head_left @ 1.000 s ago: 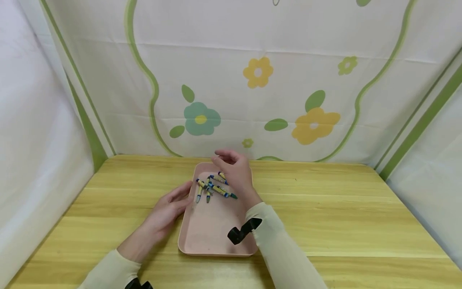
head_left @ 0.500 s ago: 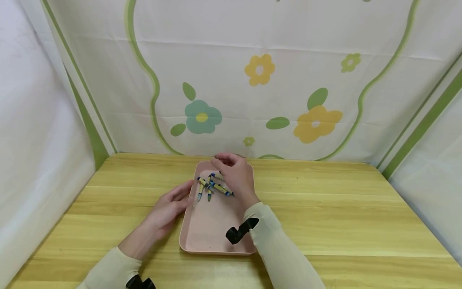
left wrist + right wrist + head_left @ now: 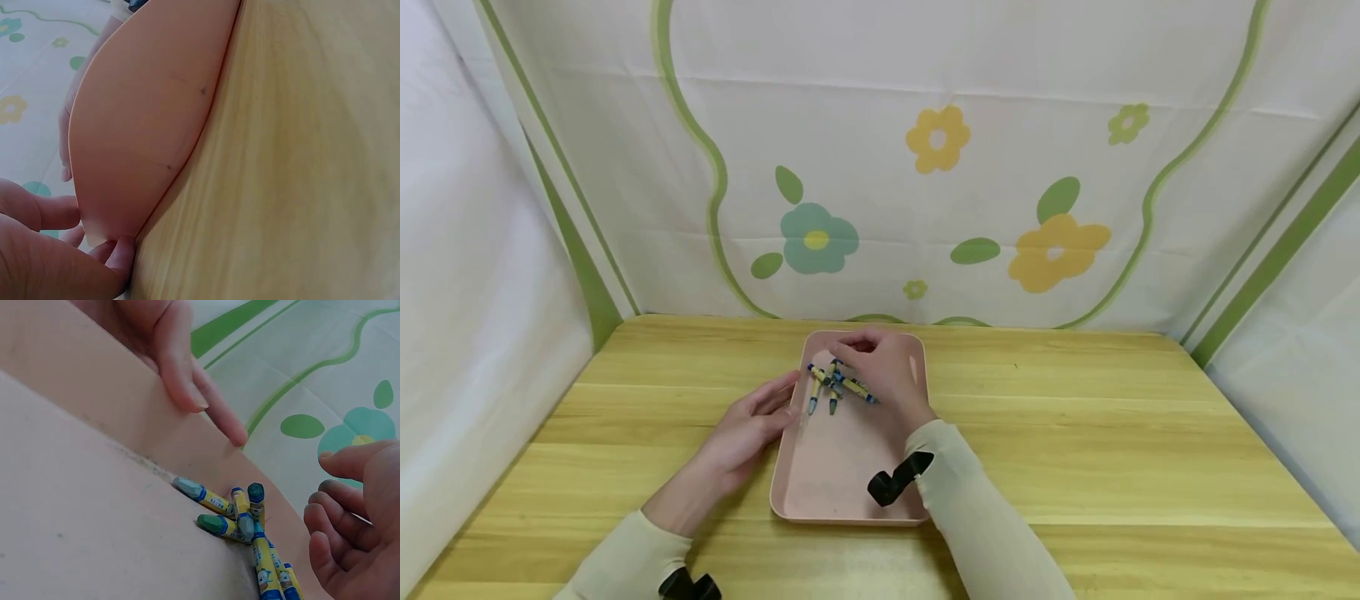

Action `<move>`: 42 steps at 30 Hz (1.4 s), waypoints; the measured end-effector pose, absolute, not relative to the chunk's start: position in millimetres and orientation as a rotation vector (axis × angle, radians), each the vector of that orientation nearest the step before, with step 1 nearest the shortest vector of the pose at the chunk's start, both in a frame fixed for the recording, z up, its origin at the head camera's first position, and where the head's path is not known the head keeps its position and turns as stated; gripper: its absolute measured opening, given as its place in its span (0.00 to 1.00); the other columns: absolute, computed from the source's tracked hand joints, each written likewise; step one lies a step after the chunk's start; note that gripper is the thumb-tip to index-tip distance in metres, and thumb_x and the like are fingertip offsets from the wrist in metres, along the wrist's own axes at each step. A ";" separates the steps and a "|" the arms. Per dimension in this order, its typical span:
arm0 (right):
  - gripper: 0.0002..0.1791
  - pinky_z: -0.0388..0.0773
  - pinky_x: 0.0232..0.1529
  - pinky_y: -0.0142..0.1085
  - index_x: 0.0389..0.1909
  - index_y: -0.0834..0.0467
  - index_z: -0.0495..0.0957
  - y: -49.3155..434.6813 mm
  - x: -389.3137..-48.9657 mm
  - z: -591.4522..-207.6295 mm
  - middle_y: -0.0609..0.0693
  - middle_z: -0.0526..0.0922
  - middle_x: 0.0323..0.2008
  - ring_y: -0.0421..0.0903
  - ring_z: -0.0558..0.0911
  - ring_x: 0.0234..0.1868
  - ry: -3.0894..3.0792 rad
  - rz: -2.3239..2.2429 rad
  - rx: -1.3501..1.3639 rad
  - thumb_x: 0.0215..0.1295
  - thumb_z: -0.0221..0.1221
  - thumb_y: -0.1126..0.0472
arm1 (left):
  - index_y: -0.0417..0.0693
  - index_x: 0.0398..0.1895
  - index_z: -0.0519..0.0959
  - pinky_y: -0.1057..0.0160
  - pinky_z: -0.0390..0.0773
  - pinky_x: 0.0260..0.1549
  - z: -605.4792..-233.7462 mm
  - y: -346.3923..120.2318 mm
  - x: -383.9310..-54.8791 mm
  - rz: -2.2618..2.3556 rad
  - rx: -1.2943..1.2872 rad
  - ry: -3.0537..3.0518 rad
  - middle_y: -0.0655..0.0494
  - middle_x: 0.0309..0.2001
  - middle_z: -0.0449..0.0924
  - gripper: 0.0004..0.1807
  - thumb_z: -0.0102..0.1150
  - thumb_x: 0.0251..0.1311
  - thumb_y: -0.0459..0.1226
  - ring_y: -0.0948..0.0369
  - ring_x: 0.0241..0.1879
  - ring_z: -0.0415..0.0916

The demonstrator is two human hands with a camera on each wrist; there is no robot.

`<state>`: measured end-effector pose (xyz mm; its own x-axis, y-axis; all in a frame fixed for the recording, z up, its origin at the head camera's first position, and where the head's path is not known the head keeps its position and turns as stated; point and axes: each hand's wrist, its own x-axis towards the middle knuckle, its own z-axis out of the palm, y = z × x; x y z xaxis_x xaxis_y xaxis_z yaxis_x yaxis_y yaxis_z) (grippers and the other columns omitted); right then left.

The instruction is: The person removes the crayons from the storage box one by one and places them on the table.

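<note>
Hands near crayons, labels illegible

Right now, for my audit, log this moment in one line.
left grip: on tray rim | right grip: over tray | crayons: piled in tray

Pink tray; yellow-and-blue crayons; yellowish wood-grain table; white cloth with orange, teal, green flowers

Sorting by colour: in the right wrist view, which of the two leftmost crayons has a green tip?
The lower crayon: green tip, while the upper crayon has a pale grey-blue one.
</note>
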<state>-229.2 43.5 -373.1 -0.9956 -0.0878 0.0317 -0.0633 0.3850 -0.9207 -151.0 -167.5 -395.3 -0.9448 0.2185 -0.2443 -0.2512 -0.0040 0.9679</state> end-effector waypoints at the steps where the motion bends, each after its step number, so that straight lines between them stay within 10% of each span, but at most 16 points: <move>1: 0.11 0.85 0.46 0.36 0.47 0.43 0.91 43.1 -228.9 -373.5 0.41 0.91 0.44 0.41 0.86 0.44 2.555 -1.733 -0.178 0.69 0.71 0.46 | 0.50 0.86 0.55 0.72 0.75 0.61 -395.3 -167.6 -150.9 2.019 -0.031 1.953 0.43 0.85 0.54 0.34 0.50 0.80 0.33 0.48 0.82 0.57; 29: 0.25 0.85 0.47 0.38 0.56 0.54 0.88 35.3 -231.9 -383.2 0.46 0.90 0.47 0.43 0.86 0.46 2.615 -1.413 -0.200 0.63 0.75 0.45 | 0.51 0.86 0.56 0.65 0.72 0.67 -394.6 -168.2 -150.8 2.011 -0.043 1.955 0.44 0.85 0.55 0.33 0.49 0.81 0.34 0.48 0.82 0.58; 42: 0.16 0.81 0.39 0.33 0.51 0.54 0.89 33.4 -231.5 -383.9 0.46 0.89 0.42 0.42 0.84 0.40 2.606 -1.401 -0.149 0.64 0.75 0.57 | 0.52 0.86 0.57 0.69 0.74 0.64 -395.7 -168.8 -152.4 2.017 -0.066 1.952 0.45 0.85 0.56 0.33 0.49 0.81 0.34 0.49 0.81 0.59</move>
